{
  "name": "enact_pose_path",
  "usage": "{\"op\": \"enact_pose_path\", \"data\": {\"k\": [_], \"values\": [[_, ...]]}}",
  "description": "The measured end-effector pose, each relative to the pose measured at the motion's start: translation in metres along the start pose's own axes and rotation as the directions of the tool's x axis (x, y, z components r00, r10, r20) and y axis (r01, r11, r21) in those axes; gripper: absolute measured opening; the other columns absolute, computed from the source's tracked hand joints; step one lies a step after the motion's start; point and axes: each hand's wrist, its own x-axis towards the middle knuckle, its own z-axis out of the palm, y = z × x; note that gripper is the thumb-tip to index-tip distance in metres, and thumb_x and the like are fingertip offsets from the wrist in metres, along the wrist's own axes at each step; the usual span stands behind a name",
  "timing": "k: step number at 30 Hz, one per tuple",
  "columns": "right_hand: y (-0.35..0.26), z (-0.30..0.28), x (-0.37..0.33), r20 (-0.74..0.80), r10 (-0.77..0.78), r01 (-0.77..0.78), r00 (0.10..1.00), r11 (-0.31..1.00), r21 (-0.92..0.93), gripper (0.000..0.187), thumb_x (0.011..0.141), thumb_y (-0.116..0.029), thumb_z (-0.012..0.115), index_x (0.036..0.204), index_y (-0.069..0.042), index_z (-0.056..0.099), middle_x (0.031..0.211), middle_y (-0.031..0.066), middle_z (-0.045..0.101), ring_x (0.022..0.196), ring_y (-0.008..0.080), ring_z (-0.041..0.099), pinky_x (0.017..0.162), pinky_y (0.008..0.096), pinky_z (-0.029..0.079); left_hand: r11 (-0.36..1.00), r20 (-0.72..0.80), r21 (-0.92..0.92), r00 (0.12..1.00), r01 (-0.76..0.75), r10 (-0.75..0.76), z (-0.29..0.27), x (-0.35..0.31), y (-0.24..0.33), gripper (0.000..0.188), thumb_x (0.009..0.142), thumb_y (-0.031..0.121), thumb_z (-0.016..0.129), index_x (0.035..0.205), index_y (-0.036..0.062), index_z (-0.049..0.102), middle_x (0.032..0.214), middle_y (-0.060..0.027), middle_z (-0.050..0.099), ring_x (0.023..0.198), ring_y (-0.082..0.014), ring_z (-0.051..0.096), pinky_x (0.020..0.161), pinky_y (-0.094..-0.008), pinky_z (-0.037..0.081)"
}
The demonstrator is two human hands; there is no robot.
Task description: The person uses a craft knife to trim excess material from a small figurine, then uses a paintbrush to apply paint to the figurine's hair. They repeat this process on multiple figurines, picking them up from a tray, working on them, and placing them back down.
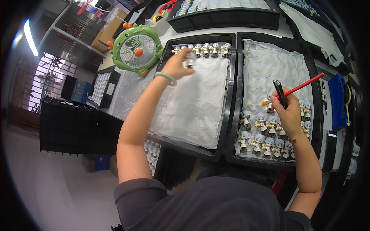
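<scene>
My left hand (pixel 177 67) is over the far part of the left tray (pixel 232 77), slightly blurred. Its thumb and forefinger are apart around a small pale-haired figurine (pixel 189 61), just below a row of similar figurines (pixel 206 50); I see no clear grip on it. In my right hand (pixel 289 109), over the right tray (pixel 239 42), are a red-handled paintbrush (pixel 306 83) and a black pen-like tool (pixel 279 92). The brush's orange-brown bristles point left, close to a figurine (pixel 269 107) partly hidden by my fingers. Several more figurines (pixel 268 144) lie in rows nearer me.
White crinkled sheets (pixel 192 100) line both black trays. A green animal-shaped fan (pixel 137 50) stands beyond the left tray's corner. Another black tray (pixel 227 21) lies at the back. At right are a blue bin (pixel 338 102) and a white sheet (pixel 312 32).
</scene>
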Motion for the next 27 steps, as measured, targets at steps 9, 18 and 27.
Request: {"op": "enact_pose_path", "data": {"k": [9,18,27], "values": [[-0.002,-0.007,0.002,-0.02,-0.042,0.041,0.999,0.998,-0.048,0.009,0.078,-0.011,0.053,0.074,-0.004,0.05,0.054,-0.0059,0.041,0.049,0.0012,0.034,0.045,0.0183,0.025,0.749,0.017,0.622,0.951,0.231,-0.308,0.008,0.008,-0.088,0.069,0.057,0.031,0.072,0.119,0.0217,0.043,0.115,0.0023,0.05,0.126,-0.0199,0.017,0.095,-0.0601,-0.006],[-0.001,-0.011,0.007,-0.078,-0.041,0.042,0.996,0.999,0.005,0.009,0.078,-0.011,0.054,0.074,-0.003,0.05,0.056,-0.0053,0.042,0.05,0.0013,0.035,0.045,0.0178,0.027,0.764,-0.025,0.583,0.946,0.275,-0.322,0.005,0.011,-0.094,0.086,0.058,0.033,0.068,0.131,0.022,0.024,0.137,-0.0073,0.017,0.128,-0.0263,0.01,0.096,-0.0595,0.008],[-0.006,-0.03,0.017,-0.276,-0.121,0.159,0.953,0.98,0.119,0.011,0.078,-0.014,0.055,0.077,-0.004,0.053,0.06,-0.0022,0.051,0.056,0.0043,0.047,0.051,0.0185,0.035,0.911,-0.207,0.261,0.94,0.32,-0.271,0.016,0.009,-0.153,0.077,0.065,0.036,0.058,0.13,0.0092,0.026,0.128,-0.0225,0.028,0.118,-0.0308,0.031,0.096,-0.0337,0.025]]}}
